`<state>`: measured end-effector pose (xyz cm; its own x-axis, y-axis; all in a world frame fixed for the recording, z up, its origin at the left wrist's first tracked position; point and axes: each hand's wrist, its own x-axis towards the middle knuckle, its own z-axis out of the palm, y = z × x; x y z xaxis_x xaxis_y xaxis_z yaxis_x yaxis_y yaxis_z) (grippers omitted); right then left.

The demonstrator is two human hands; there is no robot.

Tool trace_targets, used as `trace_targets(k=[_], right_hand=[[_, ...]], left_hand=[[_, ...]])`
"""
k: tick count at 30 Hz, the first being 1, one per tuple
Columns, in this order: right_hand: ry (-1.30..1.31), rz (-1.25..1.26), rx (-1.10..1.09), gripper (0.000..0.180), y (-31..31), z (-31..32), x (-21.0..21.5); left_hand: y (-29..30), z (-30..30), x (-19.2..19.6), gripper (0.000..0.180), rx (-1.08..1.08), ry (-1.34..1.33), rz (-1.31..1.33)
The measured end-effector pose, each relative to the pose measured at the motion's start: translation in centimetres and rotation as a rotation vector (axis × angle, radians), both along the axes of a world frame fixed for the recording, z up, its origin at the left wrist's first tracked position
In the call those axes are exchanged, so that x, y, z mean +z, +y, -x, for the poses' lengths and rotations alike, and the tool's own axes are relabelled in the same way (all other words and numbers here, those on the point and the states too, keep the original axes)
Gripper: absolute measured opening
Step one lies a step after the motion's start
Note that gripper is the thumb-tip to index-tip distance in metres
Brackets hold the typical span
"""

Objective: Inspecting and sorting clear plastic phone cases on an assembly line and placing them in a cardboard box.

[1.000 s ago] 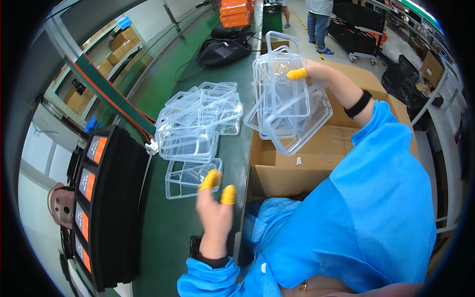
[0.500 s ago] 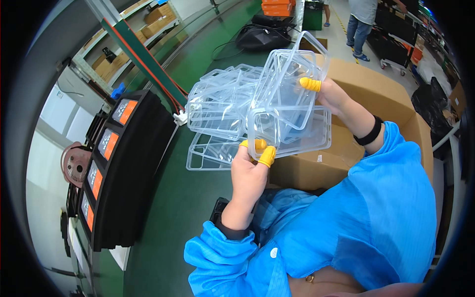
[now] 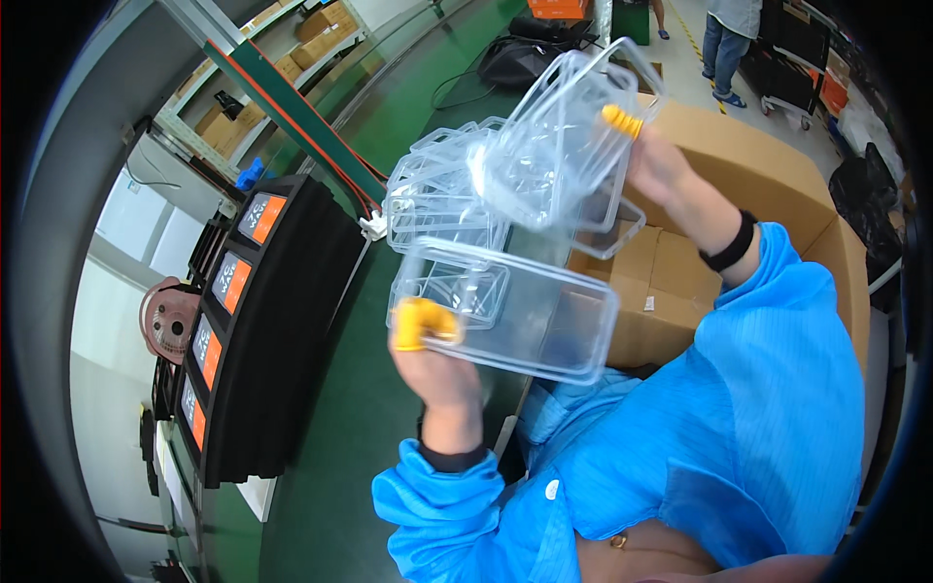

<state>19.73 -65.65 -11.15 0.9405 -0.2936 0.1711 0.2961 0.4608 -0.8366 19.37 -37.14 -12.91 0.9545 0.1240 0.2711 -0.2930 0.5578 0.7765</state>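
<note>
My left hand [image 3: 439, 367], with yellow finger cots on its fingertips, grips one clear plastic tray [image 3: 530, 316] by its left end. The tray is tilted above the green bench. A bunch of similar clear trays [image 3: 569, 136] is in my right hand [image 3: 663, 167], held up at a slant and blurred by motion; a yellow cot covers the thumb, and the other fingers are hidden behind the trays. Behind these, a loose pile of clear trays [image 3: 428, 209] lies on the bench, partly covered by what I hold.
An open cardboard box [image 3: 792, 180] stands at the right, against the green bench [image 3: 326, 476]. At the left is a black rack [image 3: 277, 340] with orange-and-grey panels, near a pinkish fan [image 3: 167, 325]. A black bag [image 3: 525, 60] lies farther back. Another person [image 3: 727, 44] stands beyond the box.
My left hand has moved left and down with one tray, apart from the others. My right hand has risen slightly with its bunch of trays.
</note>
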Motion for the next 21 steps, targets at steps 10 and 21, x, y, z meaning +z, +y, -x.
trace_targets(k=[10,21], right_hand=[[-0.123,0.159,0.136,0.027,-2.9,-3.1,5.9],[0.109,-0.036,0.214,0.022,0.1,-7.4,4.9]], left_hand=[[6.8,-11.1,-2.1,0.026,0.056,0.449,-0.493],[3.5,-9.8,-2.1,0.058,0.586,-0.147,-1.363]])
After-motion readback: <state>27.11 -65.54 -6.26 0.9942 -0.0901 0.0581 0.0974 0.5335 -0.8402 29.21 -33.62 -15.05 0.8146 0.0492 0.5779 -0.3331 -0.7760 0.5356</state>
